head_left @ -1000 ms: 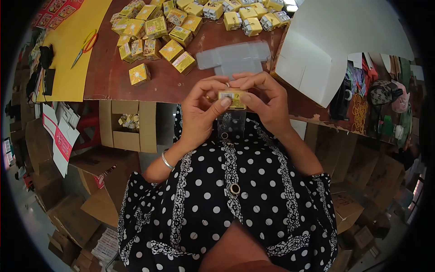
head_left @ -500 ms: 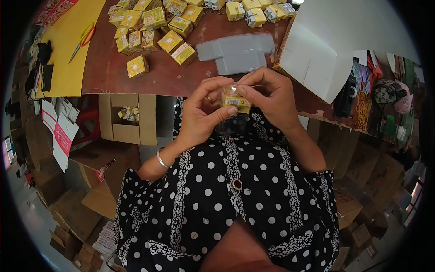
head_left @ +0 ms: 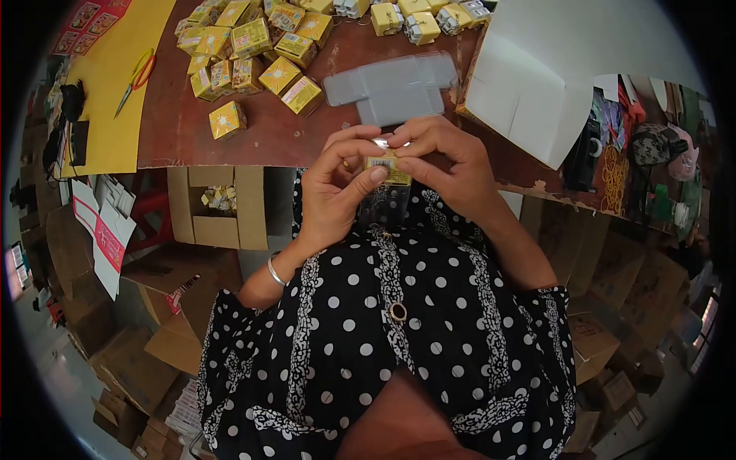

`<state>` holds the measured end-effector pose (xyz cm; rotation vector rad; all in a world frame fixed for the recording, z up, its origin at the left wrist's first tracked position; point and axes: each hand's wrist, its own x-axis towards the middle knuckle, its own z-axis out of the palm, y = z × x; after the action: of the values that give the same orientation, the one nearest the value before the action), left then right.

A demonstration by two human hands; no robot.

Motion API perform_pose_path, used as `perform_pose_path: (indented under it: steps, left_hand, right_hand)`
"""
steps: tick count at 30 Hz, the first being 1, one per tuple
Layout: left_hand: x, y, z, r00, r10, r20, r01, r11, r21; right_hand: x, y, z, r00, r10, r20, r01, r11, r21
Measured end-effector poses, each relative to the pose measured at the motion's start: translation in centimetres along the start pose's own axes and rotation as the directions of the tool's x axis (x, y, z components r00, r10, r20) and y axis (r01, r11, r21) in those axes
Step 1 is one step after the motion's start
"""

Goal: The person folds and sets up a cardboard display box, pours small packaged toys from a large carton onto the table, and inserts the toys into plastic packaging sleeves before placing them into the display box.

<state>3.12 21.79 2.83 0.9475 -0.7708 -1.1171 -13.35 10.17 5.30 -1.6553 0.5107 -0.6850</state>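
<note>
A small yellow printed box (head_left: 396, 175) with a barcode is held between both hands, in front of my chest at the table's near edge. My left hand (head_left: 331, 188) grips its left side, the thumb lying across the front. From the right, the fingers and thumb of my right hand (head_left: 456, 165) pinch its upper part, where shiny clear plastic shows. A transparent plastic piece (head_left: 383, 205) hangs below the box; how the two join is unclear. Beyond my hands, flat clear plastic packaging (head_left: 395, 84) lies on the table. One yellow box (head_left: 227, 120) stands apart from the pile.
Several yellow boxes (head_left: 253, 38) are heaped at the back of the brown table (head_left: 176, 130). Yellow-and-grey cubes (head_left: 422, 27) sit behind the plastic. Scissors (head_left: 136, 80) rest on a yellow sheet at left. A white-lined box (head_left: 514, 92) stands right; an open carton (head_left: 249, 207) is below the table.
Both hands and the yellow box have shifted slightly left in view. My right fingers have moved inward over the box's top, and more of the transparent piece shows below.
</note>
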Motion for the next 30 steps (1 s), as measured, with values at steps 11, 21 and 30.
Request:
perform_pose_path:
  steps: [11,21,30]
  left_hand:
    - [2.2,0.5,0.7,0.994,0.087,0.062,-0.091,0.993,0.076]
    - [2.3,-0.6,2.7,0.994,-0.011,0.11,0.006,0.999,0.037]
    - [2.3,-0.6,2.5,0.996,-0.025,0.081,0.02,0.998,0.057]
  right_hand:
    - [-12.4,-3.3,-18.7,0.227,-0.045,-0.973,-0.262,0.959,-0.105]
    - [-19.7,2.6,-24.4,0.424,0.293,-0.857,-0.543,0.839,0.018]
    - [-19.7,3.4,-22.3,0.333,0.293,-0.896,-0.256,0.943,0.213]
